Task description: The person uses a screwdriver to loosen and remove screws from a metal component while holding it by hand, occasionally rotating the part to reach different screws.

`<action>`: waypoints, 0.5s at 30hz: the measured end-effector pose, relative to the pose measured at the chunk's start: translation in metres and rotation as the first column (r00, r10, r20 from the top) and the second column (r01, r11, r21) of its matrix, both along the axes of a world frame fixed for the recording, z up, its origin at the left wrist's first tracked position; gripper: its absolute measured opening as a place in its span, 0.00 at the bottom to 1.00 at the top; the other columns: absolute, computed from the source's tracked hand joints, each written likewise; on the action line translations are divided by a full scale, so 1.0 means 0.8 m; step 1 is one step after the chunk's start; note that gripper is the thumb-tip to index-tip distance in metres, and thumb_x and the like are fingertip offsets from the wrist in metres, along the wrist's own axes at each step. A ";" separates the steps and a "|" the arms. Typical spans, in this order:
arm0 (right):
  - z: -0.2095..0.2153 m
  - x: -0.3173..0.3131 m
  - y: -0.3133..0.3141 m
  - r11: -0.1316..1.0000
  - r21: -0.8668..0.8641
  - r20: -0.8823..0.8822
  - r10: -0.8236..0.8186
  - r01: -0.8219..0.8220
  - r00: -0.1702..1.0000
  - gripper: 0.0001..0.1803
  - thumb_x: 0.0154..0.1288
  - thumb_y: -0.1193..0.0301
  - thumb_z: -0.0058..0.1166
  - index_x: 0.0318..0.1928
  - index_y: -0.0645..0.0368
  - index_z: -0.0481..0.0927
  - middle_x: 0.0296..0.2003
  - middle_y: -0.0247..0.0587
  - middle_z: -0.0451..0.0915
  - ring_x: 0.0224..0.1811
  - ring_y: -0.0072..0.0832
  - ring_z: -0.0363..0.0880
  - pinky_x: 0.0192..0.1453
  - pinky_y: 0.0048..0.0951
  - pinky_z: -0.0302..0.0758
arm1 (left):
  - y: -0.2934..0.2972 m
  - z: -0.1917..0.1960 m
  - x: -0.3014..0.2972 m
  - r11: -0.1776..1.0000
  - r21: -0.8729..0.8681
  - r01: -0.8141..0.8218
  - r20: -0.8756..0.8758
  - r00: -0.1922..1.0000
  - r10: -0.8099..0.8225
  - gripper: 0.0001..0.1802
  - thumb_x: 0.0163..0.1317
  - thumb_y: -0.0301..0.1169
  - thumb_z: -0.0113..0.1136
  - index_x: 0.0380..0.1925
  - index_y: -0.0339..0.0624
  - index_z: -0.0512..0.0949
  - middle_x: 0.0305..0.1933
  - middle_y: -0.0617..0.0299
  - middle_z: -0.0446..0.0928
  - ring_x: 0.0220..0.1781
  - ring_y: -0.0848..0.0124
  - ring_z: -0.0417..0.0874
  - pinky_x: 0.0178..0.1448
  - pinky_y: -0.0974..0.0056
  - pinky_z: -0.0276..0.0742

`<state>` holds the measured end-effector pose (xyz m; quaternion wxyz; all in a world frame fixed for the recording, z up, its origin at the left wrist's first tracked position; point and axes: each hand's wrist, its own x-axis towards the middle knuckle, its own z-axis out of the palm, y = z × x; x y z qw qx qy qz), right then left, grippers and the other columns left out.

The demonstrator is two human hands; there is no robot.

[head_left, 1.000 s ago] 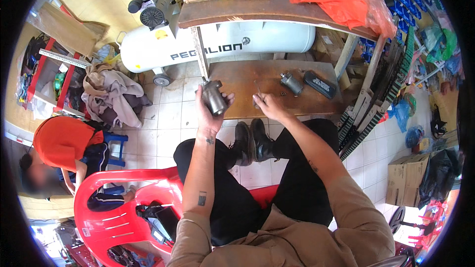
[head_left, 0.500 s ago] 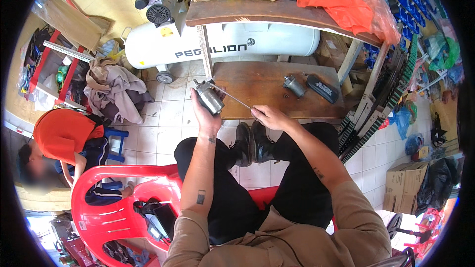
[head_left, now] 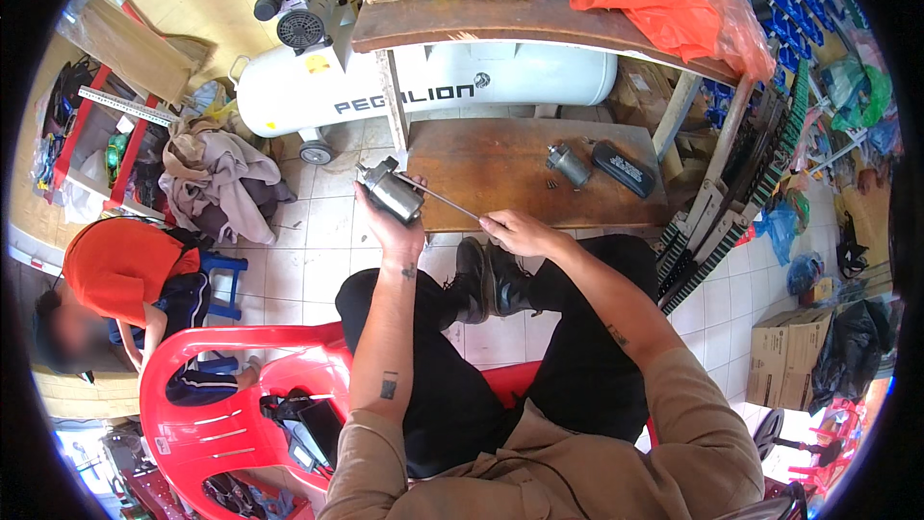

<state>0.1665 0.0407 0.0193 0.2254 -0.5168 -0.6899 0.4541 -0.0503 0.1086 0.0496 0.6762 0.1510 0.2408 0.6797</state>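
In my left hand (head_left: 390,231) rests a silver-grey starter motor (head_left: 397,196), a metal cylinder with a smaller part along its top left. The fingers wrap under it, and it lies tilted over the palm. My right hand (head_left: 520,231) is closed on a long thin metal rod (head_left: 452,200), which looks like a screwdriver shaft; its handle is hidden in the fist. The rod's far end reaches the upper right side of the motor. A second, similar motor (head_left: 569,165) lies on the low wooden shelf (head_left: 472,164), beside a black oblong case (head_left: 624,169).
A white compressor tank (head_left: 539,77) stands behind the shelf. Left of me are a red plastic chair (head_left: 221,337) and a person in an orange shirt (head_left: 130,265) bending down. Metal racks (head_left: 717,221) lean on the right, near cardboard boxes (head_left: 787,358).
The starter motor has turned in my left hand and lies flatter, a little further left. The rod's tip has moved with it to the motor's upper right side.
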 end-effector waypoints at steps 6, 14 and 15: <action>-0.002 -0.003 -0.003 0.996 -0.083 -0.050 -0.016 0.012 0.999 0.28 0.79 0.51 0.36 0.31 0.64 0.71 0.20 0.41 0.71 0.25 0.34 0.69 0.35 0.40 0.69 | -0.001 0.005 0.000 0.999 -0.011 0.041 0.018 0.999 -0.040 0.30 0.71 0.59 0.41 0.48 0.42 0.75 0.33 0.55 0.78 0.37 0.57 0.80 0.52 0.50 0.77; -0.010 -0.003 -0.007 0.956 -0.293 -0.266 -0.066 -0.015 0.962 0.25 0.79 0.52 0.37 0.29 0.57 0.67 0.19 0.28 0.65 0.15 0.17 0.62 0.19 0.25 0.61 | 0.002 0.002 -0.002 0.995 -0.050 0.092 0.107 0.991 -0.086 0.30 0.69 0.59 0.44 0.46 0.42 0.76 0.32 0.54 0.78 0.36 0.57 0.80 0.51 0.51 0.77; -0.010 -0.005 -0.008 0.955 -0.295 -0.277 -0.065 -0.020 0.959 0.25 0.79 0.52 0.36 0.29 0.57 0.67 0.19 0.28 0.65 0.15 0.17 0.62 0.18 0.25 0.61 | 0.003 0.001 -0.003 0.994 -0.059 0.091 0.114 0.990 -0.084 0.30 0.69 0.59 0.44 0.46 0.42 0.76 0.32 0.54 0.78 0.36 0.57 0.80 0.50 0.51 0.77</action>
